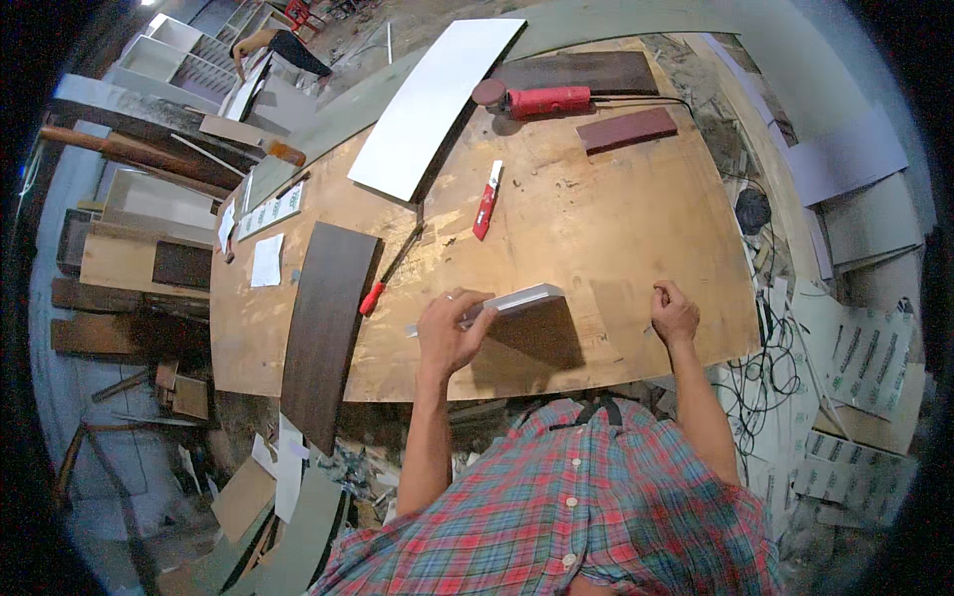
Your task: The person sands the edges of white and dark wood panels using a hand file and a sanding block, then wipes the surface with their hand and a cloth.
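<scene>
My left hand (453, 330) is closed on a small white-edged board (527, 297), held on edge near the front of the wooden worktable (626, 238). The board casts a dark shadow to its lower right. To the right, my right hand (676, 314) is low over the tabletop with its fingers curled; whatever may be in it is hidden. Beyond the left hand lies a red utility knife (486, 207). Left of that hand is a long thin tool with a red handle (372, 299), beside a dark brown board (333, 313).
A long white board (437, 109) and a red angle grinder (549, 101) with a black cord lie at the back. A maroon strip (627, 131) sits near the grinder. Tangled cables (760, 387) hang off the right side. Another person (283, 50) bends over panels far left.
</scene>
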The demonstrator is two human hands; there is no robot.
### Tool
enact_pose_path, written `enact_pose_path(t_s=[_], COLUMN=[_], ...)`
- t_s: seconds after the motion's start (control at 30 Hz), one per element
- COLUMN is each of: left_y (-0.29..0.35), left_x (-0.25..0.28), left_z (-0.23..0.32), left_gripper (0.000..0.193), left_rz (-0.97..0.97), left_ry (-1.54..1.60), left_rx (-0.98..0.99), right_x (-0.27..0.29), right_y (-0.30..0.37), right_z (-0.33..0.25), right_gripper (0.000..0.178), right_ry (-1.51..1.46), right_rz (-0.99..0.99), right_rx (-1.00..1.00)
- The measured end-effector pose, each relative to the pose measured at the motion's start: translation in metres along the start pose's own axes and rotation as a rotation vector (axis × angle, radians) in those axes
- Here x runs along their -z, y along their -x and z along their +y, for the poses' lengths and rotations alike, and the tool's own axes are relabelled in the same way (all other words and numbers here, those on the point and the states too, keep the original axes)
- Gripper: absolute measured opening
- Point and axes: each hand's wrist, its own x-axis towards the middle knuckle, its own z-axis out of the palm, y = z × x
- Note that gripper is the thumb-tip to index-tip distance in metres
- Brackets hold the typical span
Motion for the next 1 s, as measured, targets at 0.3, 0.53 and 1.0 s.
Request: enact_pose_path(t_s=[0.3,0.53,1.0], left_y=[0.069,0.114,0.165], left_x=[-0.012,-0.032,-0.089], left_z=[0.019,0.02,-0.024], left_gripper=[0.019,0.025,0.055], left_rz=[0.018,0.003,0.037], left_ry=[0.056,0.085,0.163], left_rx=[-0.041,0.008,0.084], right_x=[0.003,0.003,-0.026], right_y=[0.002,0.002,0.123], right_z=[-0.009,-0.015,-0.073], right_gripper=[0.016,0.02,0.053], right_ry=[-0.001,-0.009,-0.798], right_rz=[0.024,-0.011,-1.226], right_rx=[0.002,-0.067,-0.102])
